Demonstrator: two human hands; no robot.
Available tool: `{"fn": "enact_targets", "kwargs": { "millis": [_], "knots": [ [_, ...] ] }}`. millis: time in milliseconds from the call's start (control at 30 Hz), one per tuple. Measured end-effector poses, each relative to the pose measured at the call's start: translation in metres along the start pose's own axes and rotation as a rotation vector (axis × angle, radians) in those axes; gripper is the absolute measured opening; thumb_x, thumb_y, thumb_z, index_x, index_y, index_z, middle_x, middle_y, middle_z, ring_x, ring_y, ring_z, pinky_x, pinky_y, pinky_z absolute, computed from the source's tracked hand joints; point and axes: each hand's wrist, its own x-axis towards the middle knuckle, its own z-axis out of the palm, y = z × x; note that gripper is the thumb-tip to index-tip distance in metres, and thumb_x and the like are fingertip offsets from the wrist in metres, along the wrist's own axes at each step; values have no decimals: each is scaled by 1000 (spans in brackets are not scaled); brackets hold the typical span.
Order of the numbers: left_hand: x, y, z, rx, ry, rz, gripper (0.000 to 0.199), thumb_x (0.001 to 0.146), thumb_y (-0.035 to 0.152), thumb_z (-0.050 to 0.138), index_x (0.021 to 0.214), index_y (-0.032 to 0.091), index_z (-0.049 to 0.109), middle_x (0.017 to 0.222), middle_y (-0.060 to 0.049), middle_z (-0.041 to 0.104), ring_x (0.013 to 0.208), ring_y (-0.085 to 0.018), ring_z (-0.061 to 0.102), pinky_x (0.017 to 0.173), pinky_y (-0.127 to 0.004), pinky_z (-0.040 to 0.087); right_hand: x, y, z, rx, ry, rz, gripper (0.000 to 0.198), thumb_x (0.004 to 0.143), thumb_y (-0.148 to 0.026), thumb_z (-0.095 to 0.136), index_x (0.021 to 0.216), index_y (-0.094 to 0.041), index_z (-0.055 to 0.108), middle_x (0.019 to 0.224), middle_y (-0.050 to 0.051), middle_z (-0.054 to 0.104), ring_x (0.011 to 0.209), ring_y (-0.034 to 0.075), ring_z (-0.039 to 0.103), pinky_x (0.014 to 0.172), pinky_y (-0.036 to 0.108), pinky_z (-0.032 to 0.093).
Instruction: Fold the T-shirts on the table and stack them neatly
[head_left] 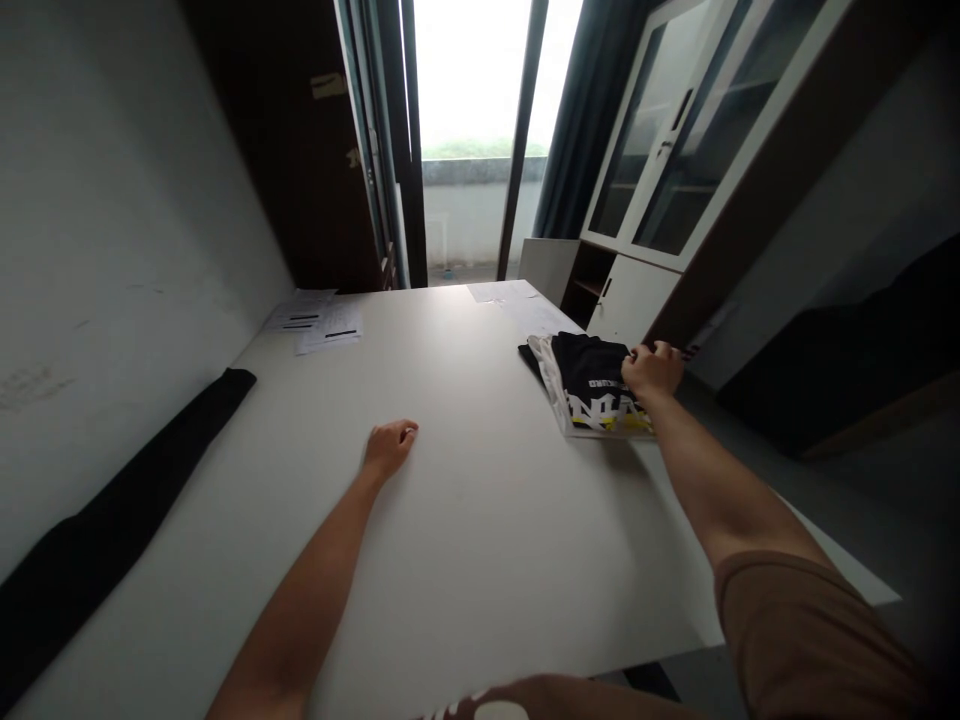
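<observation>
My left hand point(390, 448) rests on the white table point(450, 540) with its fingers curled in, and no object shows in it. To the right lies a stack of folded clothes. On top is a black T-shirt point(589, 362) with white lettering and a yellow stripe. Beneath it, the edge of a white garment point(549, 378) shows, and a dark one point(530, 358) sticks out at the left. My right hand point(654, 370) is at the right edge of the stack, its fingers bent around the black T-shirt's far right side. The fingertips are partly hidden.
Long black cloth point(142, 500) lies along the table's left side by the wall. Printed papers point(330, 325) sit at the far left, and more sheets point(517, 300) at the far edge. A white cabinet point(637, 290) with glass doors stands behind on the right.
</observation>
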Motion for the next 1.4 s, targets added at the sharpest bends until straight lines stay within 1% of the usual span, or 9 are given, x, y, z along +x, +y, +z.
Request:
{"fn": "enact_targets", "kwargs": {
  "millis": [67, 233, 400, 500, 633, 800, 1000, 1200, 1400],
  "knots": [
    [-1, 1, 1, 6, 2, 7, 29, 97, 25, 50, 112, 26, 76, 113, -3, 77, 100, -19, 69, 96, -30, 46, -3, -17, 7, 16, -37, -120, 44, 95, -38, 51, 126, -15, 71, 146, 20, 49, 132, 35, 41, 108, 49, 36],
    [-8, -4, -7, 26, -6, 55, 28, 96, 23, 51, 109, 25, 76, 110, -4, 75, 101, -19, 67, 98, -31, 45, -32, -53, 42, -64, -441, -243, 59, 97, -54, 46, 145, -22, 57, 154, 19, 44, 138, 37, 39, 112, 56, 31],
    [-30, -75, -61, 313, 40, 24, 34, 91, 24, 54, 119, 24, 73, 118, -9, 69, 111, -25, 60, 101, -35, 44, -58, -50, 59, -126, -358, -326, 61, 101, -55, 37, 149, -20, 52, 158, 19, 41, 145, 37, 34, 114, 58, 27],
    [-71, -155, -116, 572, 126, -215, 37, 93, 28, 51, 124, 20, 69, 129, -11, 65, 118, -28, 56, 102, -38, 43, -61, -36, 57, -106, -268, -413, 56, 101, -49, 39, 143, -18, 58, 151, 18, 50, 141, 34, 41, 112, 52, 32],
    [-156, -254, -179, 890, 282, -729, 46, 96, 41, 41, 134, 20, 58, 135, -11, 63, 118, -29, 55, 95, -40, 45, -67, -27, 53, -62, -200, -542, 48, 99, -42, 44, 135, -17, 64, 145, 16, 57, 135, 31, 48, 110, 48, 36],
    [-216, -297, -212, 926, 194, -1078, 54, 93, 60, 40, 128, 23, 57, 122, -6, 70, 112, -31, 62, 85, -37, 50, -85, -44, 51, -41, -139, -562, 42, 100, -36, 43, 130, -17, 66, 140, 16, 60, 130, 30, 51, 111, 49, 34],
    [-173, -239, -188, 751, 25, -889, 48, 99, 49, 36, 120, 14, 61, 119, -15, 69, 103, -30, 65, 77, -36, 51, -116, -98, 51, 28, -248, -706, 38, 100, -36, 47, 128, -19, 67, 143, 14, 58, 129, 28, 52, 113, 44, 35],
    [-107, -128, -113, 663, 201, -575, 38, 97, 37, 44, 122, 13, 60, 118, -17, 66, 109, -33, 61, 88, -41, 48, -169, -171, 47, 210, -400, -766, 37, 101, -34, 49, 131, -22, 66, 143, 13, 60, 131, 28, 53, 112, 42, 38],
    [-63, -5, -41, 432, 91, -268, 31, 96, 35, 51, 119, 18, 60, 120, -16, 64, 113, -32, 57, 96, -43, 45, -192, -217, 45, 401, -441, -795, 30, 99, -34, 54, 123, -24, 71, 138, 10, 64, 128, 27, 55, 110, 43, 41]
  ]
}}
